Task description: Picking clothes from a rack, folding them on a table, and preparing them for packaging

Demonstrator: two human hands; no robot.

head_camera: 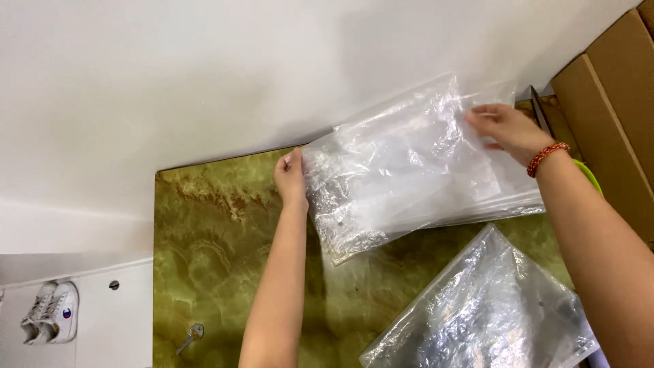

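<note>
Left hand: our left hand (291,178) sits just left of the frame's centre, fingers pinched shut on the left edge of the clear plastic bag (409,163).
Right hand: our right hand (505,129) is in the upper right of the frame, fingers closed on the bag's upper right part; a red beaded bracelet (547,157) circles the wrist.
Hands together: we have them well apart, one at each end of the bag, holding it spread between them.
Clear plastic bag: it lies across the upper centre of the frame, tilted with its left end lower, over the far edge of the table (211,272) and partly in front of the white wall (170,75).
Bag contents: we see crinkled transparent film in layers; whether anything lies inside we cannot tell.
Second bag: another clear plastic bag (487,313) rests on the table in the lower right of the frame, apart from the held one; its contents are not clear either.
Table: green and brown marbled surface, filling the lower middle.
Key: a small metal key (191,336) lies on the table near its lower left edge.
Cardboard box: brown flaps (613,88) stand at the right edge of the frame.
Shoes: a pair of white sneakers (51,312) sits in the lower left corner, off the table.
</note>
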